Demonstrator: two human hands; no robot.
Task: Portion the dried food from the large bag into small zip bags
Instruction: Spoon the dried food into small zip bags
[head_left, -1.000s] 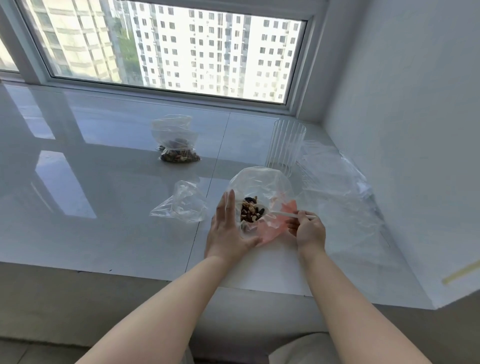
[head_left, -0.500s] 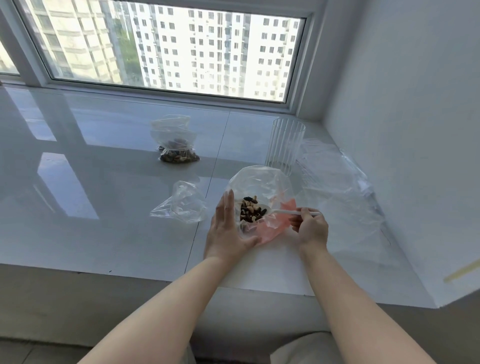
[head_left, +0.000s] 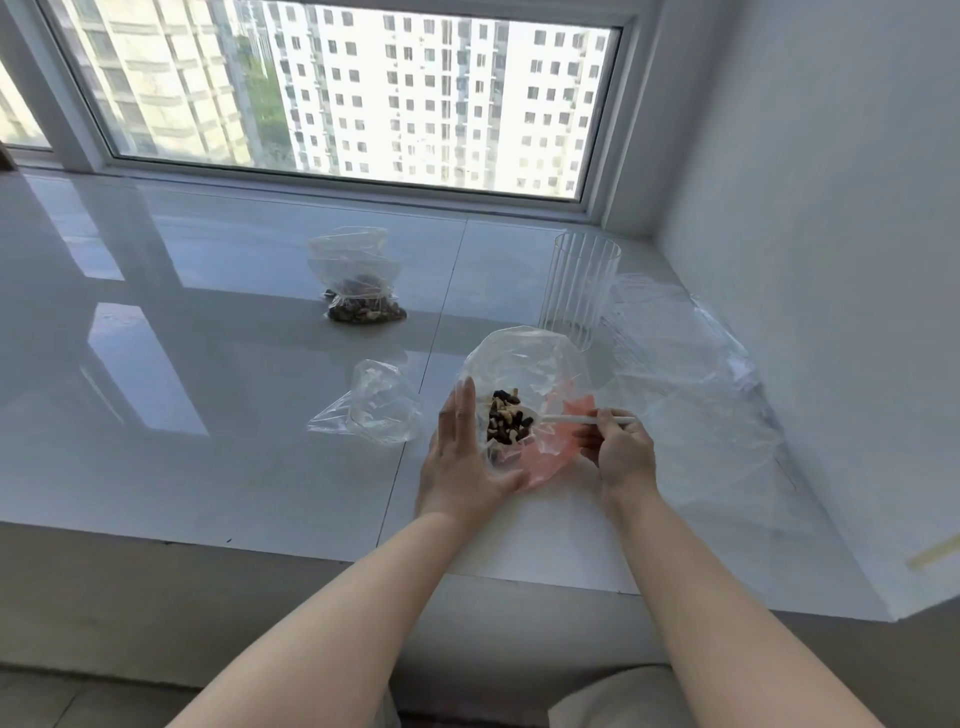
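Glossy white table (head_left: 208, 415) under a big window, apartment blocks outside, so lots of glare on everything. Middle of the frame, we've got our left hand (head_left: 460, 462) flat and straight-fingered against the side of an open clear bag (head_left: 524, 364), with the thumb hooked under its near edge to keep the mouth gaping. Our right hand (head_left: 621, 452) is pinching the handle of a white spoon (head_left: 566, 418), and the bowl of it sits inside the bag loaded with dried food (head_left: 506, 423).

Just left of that sits an empty small bag (head_left: 379, 410), and further up the frame a bag with food in it (head_left: 363, 296). A ribbed clear cup (head_left: 582, 286) stands right behind the open bag, and more flat plastic (head_left: 691, 374) lies along the right side.

What could go wrong, we reckon: that spoon looks heaped, so any tilt on the way out probably scatters pieces across the slick table. The bag film is floppy too, and if the left hand eases off, the mouth could fold over the spoon.
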